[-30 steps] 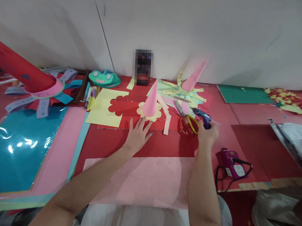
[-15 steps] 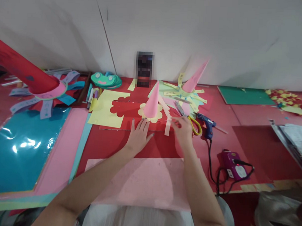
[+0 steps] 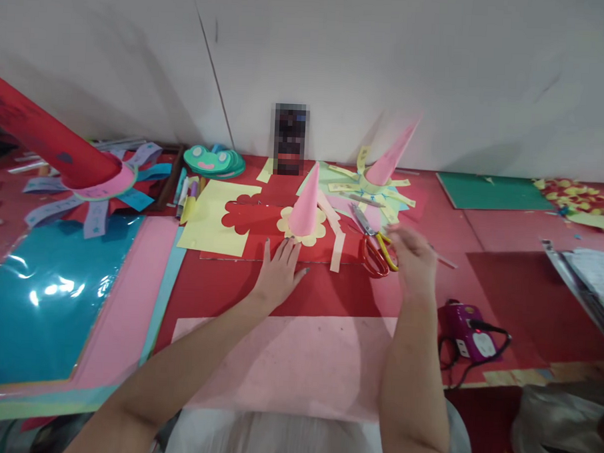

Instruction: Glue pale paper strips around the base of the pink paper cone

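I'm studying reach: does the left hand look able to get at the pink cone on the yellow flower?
Probably yes: the left hand lies at the near edge of the yellow flower, with nothing visible blocking its way to the pink cone.

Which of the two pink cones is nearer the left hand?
The front pink cone, with yellow petals around its base, just beyond the left hand. The back pink cone sits farther right, amid yellow strips.

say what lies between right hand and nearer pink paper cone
From the right hand toward the pink cone, the head view shows red- and yellow-handled scissors, then a pale pink paper strip.
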### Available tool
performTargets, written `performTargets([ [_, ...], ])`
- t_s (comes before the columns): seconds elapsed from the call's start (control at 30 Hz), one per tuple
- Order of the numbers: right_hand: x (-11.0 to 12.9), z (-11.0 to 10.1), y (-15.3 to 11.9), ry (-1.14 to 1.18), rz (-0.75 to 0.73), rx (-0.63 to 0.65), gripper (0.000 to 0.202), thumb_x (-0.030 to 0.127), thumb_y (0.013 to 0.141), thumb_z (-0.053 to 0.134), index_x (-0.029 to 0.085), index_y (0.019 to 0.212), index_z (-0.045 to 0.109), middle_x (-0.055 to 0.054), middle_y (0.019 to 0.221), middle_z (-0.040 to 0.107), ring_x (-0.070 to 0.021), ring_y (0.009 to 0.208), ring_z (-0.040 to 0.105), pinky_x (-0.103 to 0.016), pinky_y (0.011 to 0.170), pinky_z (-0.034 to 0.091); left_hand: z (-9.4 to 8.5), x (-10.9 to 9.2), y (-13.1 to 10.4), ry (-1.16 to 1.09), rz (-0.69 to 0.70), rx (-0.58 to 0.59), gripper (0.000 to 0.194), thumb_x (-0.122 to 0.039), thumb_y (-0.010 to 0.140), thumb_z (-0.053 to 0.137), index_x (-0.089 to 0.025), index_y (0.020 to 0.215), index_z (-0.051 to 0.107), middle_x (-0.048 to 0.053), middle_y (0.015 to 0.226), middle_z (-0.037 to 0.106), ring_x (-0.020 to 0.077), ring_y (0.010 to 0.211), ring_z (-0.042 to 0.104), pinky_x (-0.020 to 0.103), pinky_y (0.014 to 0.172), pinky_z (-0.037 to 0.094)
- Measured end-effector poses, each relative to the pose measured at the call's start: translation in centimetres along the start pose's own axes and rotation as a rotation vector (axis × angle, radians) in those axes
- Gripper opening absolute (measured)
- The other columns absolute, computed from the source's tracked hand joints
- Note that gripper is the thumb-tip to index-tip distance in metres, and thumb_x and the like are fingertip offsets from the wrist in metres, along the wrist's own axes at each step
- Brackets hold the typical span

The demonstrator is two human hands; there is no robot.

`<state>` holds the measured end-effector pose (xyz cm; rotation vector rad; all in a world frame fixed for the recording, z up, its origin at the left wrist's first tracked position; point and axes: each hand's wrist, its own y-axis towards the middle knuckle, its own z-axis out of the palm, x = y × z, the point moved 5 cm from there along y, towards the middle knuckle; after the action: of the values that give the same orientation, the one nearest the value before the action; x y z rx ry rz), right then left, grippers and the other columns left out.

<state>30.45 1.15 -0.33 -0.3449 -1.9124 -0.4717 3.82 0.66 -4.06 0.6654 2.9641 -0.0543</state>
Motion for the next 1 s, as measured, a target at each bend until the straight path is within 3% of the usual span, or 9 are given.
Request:
performTargets([
  [0.07,-1.2,-2.3,0.4,0.068,-0.003,-0.282,0.067,0.047,0.073,0.060,0.022,0.133,0.043,-0.012,0.138,0.047,-0.0209,0.116,0.054,-0.036,0.091,0.048,0.0,0.0,0.0,0.000,0.000,0.006,0.055,-0.038,0.097,0.029,-0.007,0.142,0.035,0.016,0.148,0.036,0.0279,0.138,0.032,0.057,0.115,0.008],
  [0.13,-2.5,-2.5,0.7,0.046,0.037,-0.340,0.091,0.045,0.068,0.064,0.022,0.145,0.021,-0.015,0.150,0.029,-0.0215,0.127,0.047,-0.036,0.095,0.046,0.0,0.0,0.0,-0.004,0.003,0.004,0.055,-0.038,0.097,0.030,-0.008,0.142,0.035,0.016,0.148,0.036,0.0281,0.138,0.031,0.057,0.115,0.007],
  [0.2,-3.4,-1.4,0.9,0.013,0.090,-0.233,0.097,0.045,0.066,0.064,0.020,0.147,0.017,-0.016,0.147,0.034,-0.0222,0.125,0.048,-0.038,0.094,0.047,-0.1,0.0,0.0,-0.009,0.002,0.001,0.054,-0.038,0.097,0.030,-0.008,0.142,0.035,0.016,0.147,0.036,0.0282,0.138,0.031,0.057,0.115,0.006],
  [0.27,-3.4,-0.3,0.8,-0.018,0.097,-0.152,0.083,0.046,0.067,0.062,0.017,0.140,0.035,-0.015,0.133,0.051,-0.0224,0.116,0.055,-0.039,0.091,0.048,-0.1,0.0,-0.1,-0.011,0.001,-0.001,0.054,-0.037,0.097,0.030,-0.008,0.142,0.036,0.016,0.147,0.036,0.0284,0.137,0.032,0.057,0.115,0.006],
  [0.37,-2.2,0.9,0.2,-0.179,0.067,-0.116,0.046,0.047,0.071,0.057,0.014,0.102,0.064,-0.012,0.101,0.067,-0.0209,0.089,0.063,-0.037,0.083,0.049,0.0,0.0,0.0,-0.002,0.003,-0.009,0.054,-0.037,0.097,0.029,-0.007,0.141,0.036,0.017,0.147,0.037,0.0284,0.137,0.032,0.057,0.115,0.008],
  [0.5,0.1,3.9,-1.7,-0.465,0.028,-0.001,0.030,0.046,0.076,0.055,0.017,0.076,0.063,-0.010,0.084,0.065,-0.0194,0.075,0.058,-0.036,0.077,0.046,0.0,-0.1,0.0,0.018,0.005,-0.011,0.054,-0.038,0.097,0.030,-0.007,0.141,0.036,0.017,0.146,0.038,0.0285,0.136,0.033,0.057,0.115,0.008],
  [0.7,1.1,7.8,-3.9,-0.666,0.041,0.138,0.028,0.044,0.074,0.062,0.019,0.086,0.056,-0.011,0.098,0.060,-0.0252,0.093,0.054,-0.033,0.071,0.043,0.0,-0.1,0.0,0.009,0.003,-0.024,0.054,-0.037,0.097,0.029,-0.007,0.141,0.037,0.017,0.146,0.038,0.0285,0.136,0.033,0.057,0.115,0.008],
  [0.87,-0.2,6.3,-3.9,-0.544,0.042,0.306,0.013,0.032,0.075,0.057,0.021,0.081,0.058,-0.004,0.086,0.062,-0.0178,0.079,0.058,-0.029,0.068,0.043,0.1,0.0,0.0,-0.011,0.012,-0.032,0.055,-0.038,0.097,0.028,-0.006,0.141,0.037,0.018,0.147,0.036,0.0291,0.137,0.033,0.058,0.115,0.007],
  [1.0,-0.9,3.9,-4.0,-0.563,0.221,0.390,0.023,0.041,0.074,0.060,0.020,0.064,0.058,-0.003,0.065,0.065,-0.0162,0.061,0.060,-0.028,0.058,0.041,0.2,0.0,-0.1,0.000,0.012,-0.031,0.055,-0.039,0.097,0.029,-0.005,0.140,0.037,0.018,0.147,0.036,0.0291,0.137,0.033,0.058,0.115,0.008],
])
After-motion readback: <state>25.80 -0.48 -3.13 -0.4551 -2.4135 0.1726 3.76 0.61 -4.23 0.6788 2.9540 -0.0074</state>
